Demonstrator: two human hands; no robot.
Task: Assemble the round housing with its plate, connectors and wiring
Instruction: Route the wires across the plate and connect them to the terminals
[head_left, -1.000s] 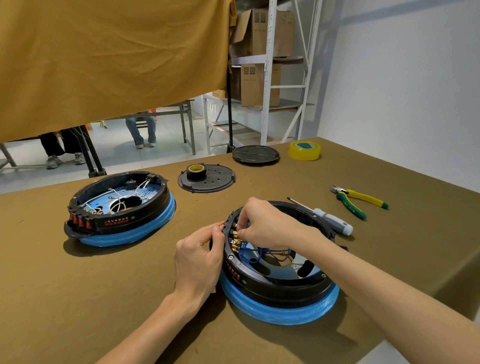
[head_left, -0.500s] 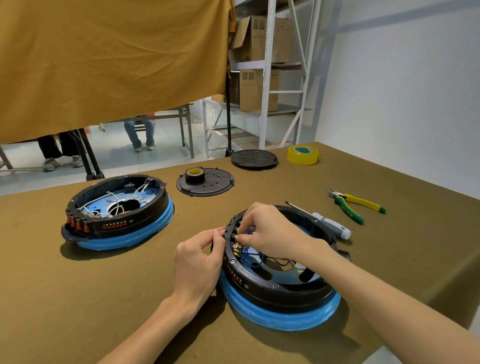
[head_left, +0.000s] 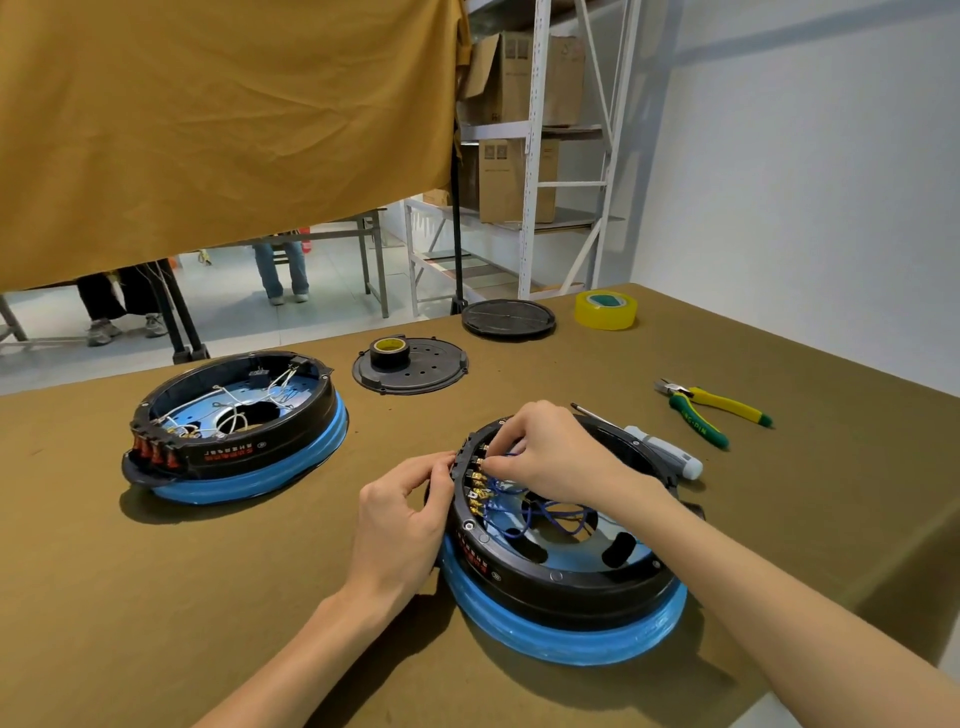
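1. The round housing (head_left: 561, 577), a black ring on a blue base, sits on the table (head_left: 156, 597) straight in front of the person, near the front edge. It looks rigid and fairly heavy, judging by its bulk; the firm outer wall seems the safe place to hold it, not the wired inside.
2. Inside it, a row of brass connectors (head_left: 475, 493) lines the left inner wall, and thin blue wires (head_left: 545, 514) loop loosely over the slotted floor. The wires look soft and springy and the terminals small and easy to bend, so each is best taken at its metal end.
3. The left hand (head_left: 405, 525) rests against the outer wall beside the connectors, fingers curled with their tips on the rim, apparently steadying it.
4. The right hand (head_left: 545, 457) reaches over the rim, fingers bent and pinched at a connector; what exactly they have hold of is hidden.
5. A second housing (head_left: 234, 431) stands well apart to the left, holding white wires (head_left: 234, 415) and red switches (head_left: 153, 449).
6. Beyond lie a perforated plate (head_left: 415, 371) carrying a tape roll (head_left: 389, 351), a dark round cover (head_left: 508, 318), yellow tape (head_left: 605, 309), a screwdriver (head_left: 660, 454) and pliers (head_left: 711, 408).
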